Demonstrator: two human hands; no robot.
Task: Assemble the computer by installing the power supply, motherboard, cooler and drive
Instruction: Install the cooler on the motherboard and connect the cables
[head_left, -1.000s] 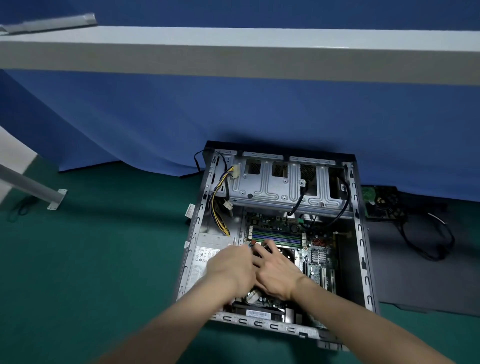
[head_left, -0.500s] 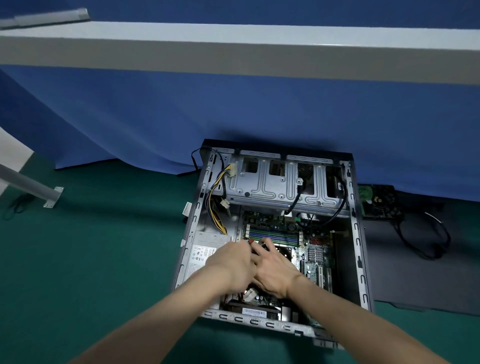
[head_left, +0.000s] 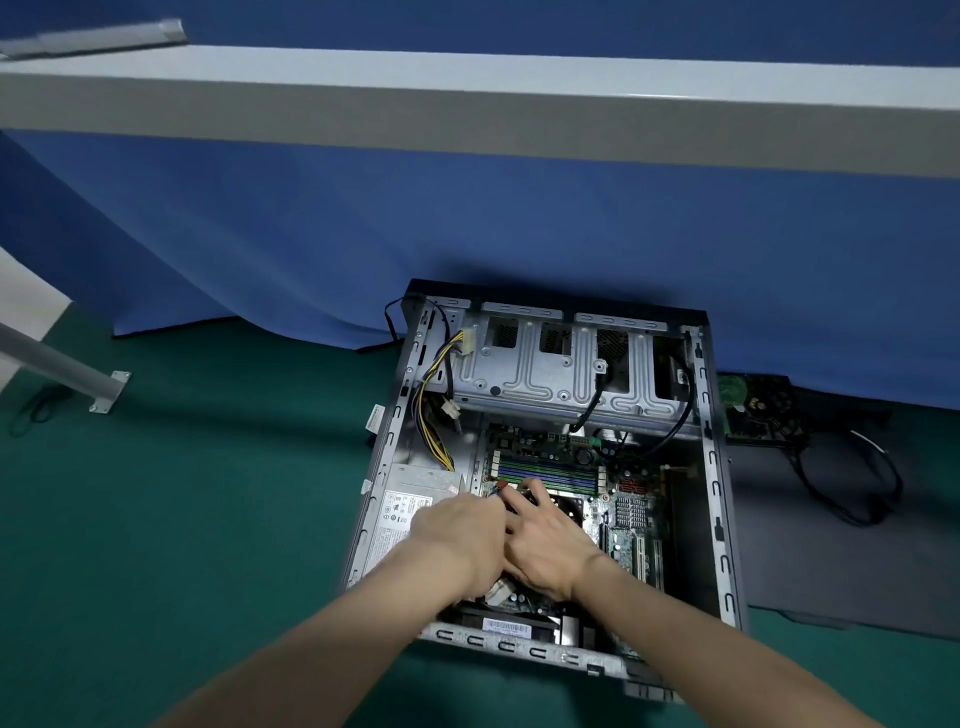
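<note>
An open computer case (head_left: 714, 483) lies on the green floor. Inside, the silver power supply (head_left: 400, 512) sits at the left, the green motherboard (head_left: 631, 514) in the middle and a metal drive cage (head_left: 545, 366) at the far end. My left hand (head_left: 462, 535) is closed around a small red-tipped object (head_left: 500, 486) just below the memory slots. My right hand (head_left: 545, 545) lies beside it, touching it, with fingers spread flat over a dark part on the board. What lies under the hands is hidden.
Yellow and black cables (head_left: 431, 415) hang loose at the case's left wall. Right of the case, a green-boarded part (head_left: 748, 405) with a black cable (head_left: 857, 483) rests on a dark panel (head_left: 831, 561). A white tabletop (head_left: 467, 104) overhangs above; its leg (head_left: 62, 364) stands left.
Both hands stay together over the middle of the board, with only slight finger shifts. The view has drifted a little, so the case sits marginally higher in frame.
</note>
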